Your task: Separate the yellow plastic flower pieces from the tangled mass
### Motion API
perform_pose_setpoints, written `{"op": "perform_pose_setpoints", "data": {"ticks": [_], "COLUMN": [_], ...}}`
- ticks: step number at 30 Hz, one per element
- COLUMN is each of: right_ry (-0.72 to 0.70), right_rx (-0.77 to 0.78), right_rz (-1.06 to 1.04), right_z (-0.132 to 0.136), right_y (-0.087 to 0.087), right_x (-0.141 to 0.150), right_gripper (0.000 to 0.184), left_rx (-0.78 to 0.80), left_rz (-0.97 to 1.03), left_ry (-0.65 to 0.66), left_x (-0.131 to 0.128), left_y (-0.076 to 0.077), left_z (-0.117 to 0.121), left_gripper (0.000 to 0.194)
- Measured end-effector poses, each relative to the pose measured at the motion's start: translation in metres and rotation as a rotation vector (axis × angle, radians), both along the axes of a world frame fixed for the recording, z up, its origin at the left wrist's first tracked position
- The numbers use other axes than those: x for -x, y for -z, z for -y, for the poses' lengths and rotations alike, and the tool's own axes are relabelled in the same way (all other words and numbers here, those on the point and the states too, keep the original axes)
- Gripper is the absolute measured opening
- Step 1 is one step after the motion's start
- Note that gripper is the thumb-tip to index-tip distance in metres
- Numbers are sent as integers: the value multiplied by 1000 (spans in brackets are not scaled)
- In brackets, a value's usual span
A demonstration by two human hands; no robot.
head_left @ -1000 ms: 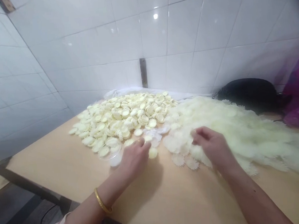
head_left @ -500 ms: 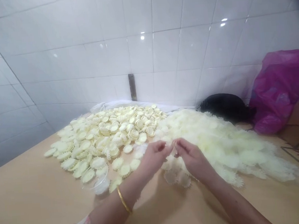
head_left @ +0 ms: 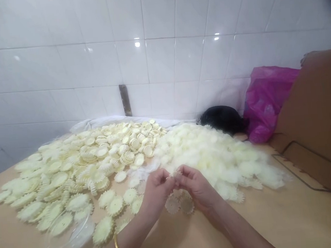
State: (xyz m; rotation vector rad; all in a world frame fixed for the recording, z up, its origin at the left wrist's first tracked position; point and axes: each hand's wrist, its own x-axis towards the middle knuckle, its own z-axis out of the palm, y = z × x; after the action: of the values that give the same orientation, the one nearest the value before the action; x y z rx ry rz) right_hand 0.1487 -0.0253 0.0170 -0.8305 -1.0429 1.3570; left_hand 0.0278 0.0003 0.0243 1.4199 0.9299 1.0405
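My left hand (head_left: 155, 190) and right hand (head_left: 198, 186) meet at the fingertips, pinched narrow on one pale disc (head_left: 174, 173) above the table (head_left: 181, 242). Thick discs (head_left: 81, 158) lie heaped to my left; thin discs (head_left: 208, 155) spread to my right.

Bare light-brown wooden tabletop (head_left: 283, 214) leaves a way in right of the right hand (head_left: 198, 186), and between the forearms. Left of the left hand (head_left: 156, 190), loose pale-yellow scalloped discs (head_left: 114, 205) and a clear plastic container (head_left: 82, 233) crowd the near side. Beyond, a heap of firmer yellow discs (head_left: 78, 158) and a gauzy whitish-yellow pile (head_left: 208, 151) block the path; the white tiled wall (head_left: 160, 62) closes the back. At far right, a thin dark metal frame (head_left: 319, 155) obstructs passage.
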Motion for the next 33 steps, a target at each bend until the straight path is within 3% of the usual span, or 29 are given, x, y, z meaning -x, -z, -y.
{"op": "perform_pose_setpoints", "data": {"ticks": [7,10,13,18,23,28,33], "right_ry": [-106,-58,44,194,190,218,178], "right_rx": [105,119,89,41,85,66,49], "right_rz": [-99,-58,48,228,313,225,130], "right_z": [2,0,-1,2,4,0,-1], "right_y": [9,11,12,10,8,13,14], "right_x": [-2,-1,0,2,6,7,4], "right_gripper": [23,23,25,31,41,40,29], "left_rx": [200,391,488,427,388,298,381], "left_rz": [173,248,285,244,257,248,316], "left_ry": [114,175,141,147,92,48,96], "left_x": [3,5,8,8,6,8,7], "left_y": [4,4,3,4,6,6,6], "left_z": [0,-3,-6,-5,-2,-5,-5], "left_gripper": [33,35,42,35,23,21,20]}}
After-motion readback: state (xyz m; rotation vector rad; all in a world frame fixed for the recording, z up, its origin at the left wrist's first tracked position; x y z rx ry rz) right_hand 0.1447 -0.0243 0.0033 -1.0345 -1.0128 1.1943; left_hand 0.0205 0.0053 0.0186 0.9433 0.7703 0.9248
